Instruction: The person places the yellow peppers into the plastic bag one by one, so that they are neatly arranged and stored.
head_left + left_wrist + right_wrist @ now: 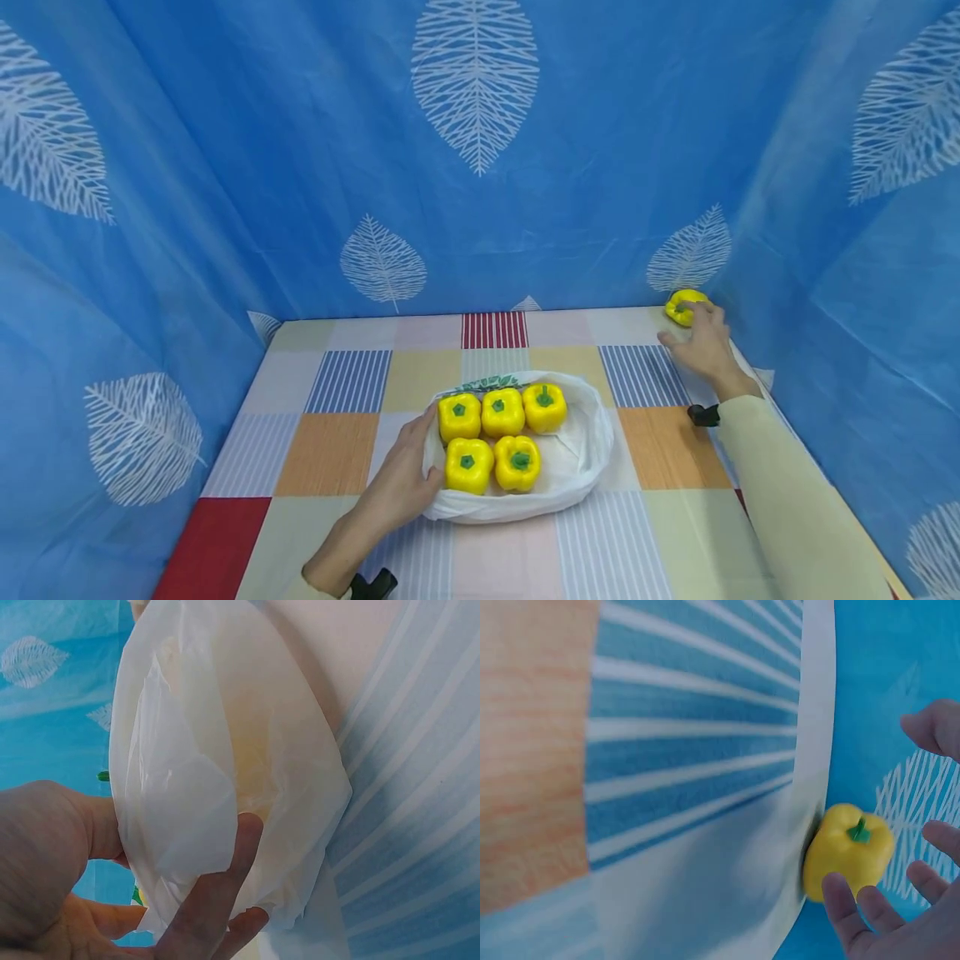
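Note:
My left hand (400,482) grips the left rim of a white plastic bag (592,450), whose mouth is spread wide on the table. Inside the bag, several yellow bell peppers (502,412) stand in two rows, green stems up. In the left wrist view, fingers (199,911) lie along the outside of the bag's wall. At the far right corner, another yellow bell pepper (678,306) lies on its side. Close by it is my right hand (705,346), fingers spread. The right wrist view shows fingertips (838,892) overlapping this pepper (847,859); contact is unclear.
A patchwork-patterned cloth (330,454) covers the table. Blue curtains (300,167) with white leaf prints rise behind it and on both sides. The far right pepper sits close to the back and right curtains. Dark wrist straps (703,415) show at both wrists.

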{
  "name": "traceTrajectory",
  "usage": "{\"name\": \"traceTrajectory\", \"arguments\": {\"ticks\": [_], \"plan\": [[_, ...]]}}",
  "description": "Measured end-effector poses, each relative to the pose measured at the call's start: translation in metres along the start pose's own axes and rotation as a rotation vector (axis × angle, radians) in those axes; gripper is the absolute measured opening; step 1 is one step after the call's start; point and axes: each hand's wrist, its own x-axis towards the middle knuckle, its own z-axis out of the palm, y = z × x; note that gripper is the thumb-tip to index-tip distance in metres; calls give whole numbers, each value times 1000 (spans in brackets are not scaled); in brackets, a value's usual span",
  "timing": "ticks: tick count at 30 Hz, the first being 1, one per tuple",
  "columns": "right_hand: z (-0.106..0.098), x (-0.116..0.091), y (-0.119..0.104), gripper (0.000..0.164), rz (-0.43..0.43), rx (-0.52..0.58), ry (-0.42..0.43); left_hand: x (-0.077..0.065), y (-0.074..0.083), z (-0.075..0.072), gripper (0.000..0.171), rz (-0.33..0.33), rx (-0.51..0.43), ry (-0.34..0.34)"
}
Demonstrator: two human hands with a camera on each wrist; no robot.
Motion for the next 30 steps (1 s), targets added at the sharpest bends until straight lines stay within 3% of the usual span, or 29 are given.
{"name": "traceTrajectory", "arguments": {"ticks": [6, 12, 30], "plan": [[-10, 15, 20, 106, 46, 2, -43, 0, 1, 1, 98, -8, -1, -12], [-23, 24, 28, 105, 88, -1, -20, 4, 4, -1, 98, 8, 4, -14], [-18, 37, 20, 111, 112, -42, -101, 6, 0, -3, 97, -26, 19, -18]]}}
